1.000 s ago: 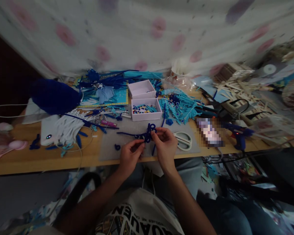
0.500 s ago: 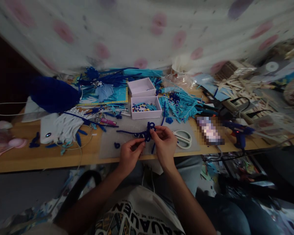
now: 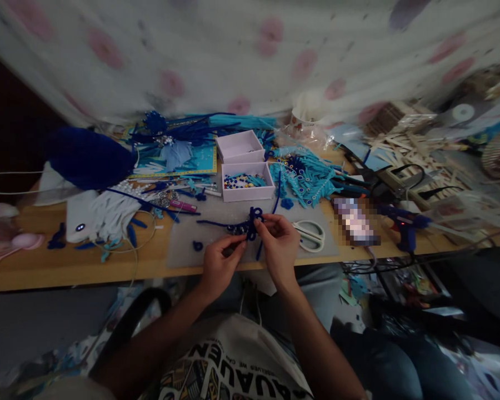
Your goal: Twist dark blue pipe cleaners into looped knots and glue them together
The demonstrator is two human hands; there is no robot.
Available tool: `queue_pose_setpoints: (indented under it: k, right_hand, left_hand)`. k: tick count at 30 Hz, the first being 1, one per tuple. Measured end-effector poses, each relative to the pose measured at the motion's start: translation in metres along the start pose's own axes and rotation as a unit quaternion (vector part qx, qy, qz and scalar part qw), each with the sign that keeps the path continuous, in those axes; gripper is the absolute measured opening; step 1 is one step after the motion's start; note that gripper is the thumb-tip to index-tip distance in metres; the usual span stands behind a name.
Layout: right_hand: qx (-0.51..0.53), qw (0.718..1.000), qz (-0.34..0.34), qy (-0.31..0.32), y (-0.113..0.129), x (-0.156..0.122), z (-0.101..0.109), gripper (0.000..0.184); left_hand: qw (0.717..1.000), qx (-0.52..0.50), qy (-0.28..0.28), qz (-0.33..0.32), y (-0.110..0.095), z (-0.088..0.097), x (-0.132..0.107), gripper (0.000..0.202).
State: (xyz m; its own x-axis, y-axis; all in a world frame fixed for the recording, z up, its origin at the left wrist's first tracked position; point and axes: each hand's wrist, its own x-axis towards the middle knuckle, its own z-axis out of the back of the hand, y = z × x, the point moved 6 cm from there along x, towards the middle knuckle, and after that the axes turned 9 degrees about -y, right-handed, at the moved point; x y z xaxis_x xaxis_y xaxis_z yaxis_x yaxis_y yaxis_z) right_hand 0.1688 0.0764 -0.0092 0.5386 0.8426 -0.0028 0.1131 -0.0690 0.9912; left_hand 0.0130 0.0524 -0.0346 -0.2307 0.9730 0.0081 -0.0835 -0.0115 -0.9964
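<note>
Between my two hands, above the grey mat (image 3: 187,258), is a dark blue looped piece (image 3: 255,215) that looks bent from fuzzy pipe cleaner. My right hand (image 3: 280,244) pinches its right side between thumb and fingers. From the lower left, the fingertips of my left hand (image 3: 224,261) close on it. A straight dark blue pipe cleaner (image 3: 210,223) sticks out to the left of it, beside some small dark blue bits partly hidden by my fingers. Just right of my right hand lie white-handled scissors (image 3: 312,236). A small blue coil (image 3: 197,245) rests on the mat at left.
Behind my hands stand a white box of beads (image 3: 248,191) and a second white box (image 3: 240,147). Turquoise pieces (image 3: 312,178) are heaped at right, near a phone (image 3: 355,219) and a blue glue gun (image 3: 406,225). A large blue fuzzy shape (image 3: 91,158) sits at left.
The view has shifted very slightly. Both hands keep the same hold on the blue looped piece, with hardly any visible movement.
</note>
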Motion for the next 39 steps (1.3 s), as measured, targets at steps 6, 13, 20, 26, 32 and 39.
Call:
queue_pose_setpoints:
  k: [6,13,20,26,32,39]
  right_hand:
    - [0.004,1.0,0.007,0.0,-0.0019,0.0,0.0017,0.025]
    - [0.002,1.0,0.002,-0.004,-0.0013,-0.0008,0.0023,0.027]
    - [0.004,1.0,-0.001,-0.01,-0.0014,-0.0011,0.0028,0.028]
    - [-0.006,1.0,0.002,-0.013,-0.0019,-0.0021,0.0059,0.028]
    - [0.007,1.0,-0.004,-0.018,-0.0031,-0.0028,0.0079,0.029]
    - [0.008,1.0,-0.007,-0.017,-0.0037,-0.0027,0.008,0.029]
  left_hand:
    - [1.0,0.007,-0.007,-0.021,-0.0015,0.0003,-0.0002,0.018]
    - [1.0,0.014,-0.005,-0.027,-0.0029,-0.0004,-0.0006,0.018]
    - [1.0,0.014,-0.008,-0.025,-0.0023,-0.0006,-0.001,0.017]
    - [0.999,0.021,-0.007,-0.037,-0.0044,-0.0017,-0.0028,0.017]
    - [0.999,0.028,0.0,-0.037,-0.0043,-0.0032,-0.0036,0.018]
    - [0.998,0.039,0.009,-0.051,-0.0068,-0.0031,-0.005,0.016]
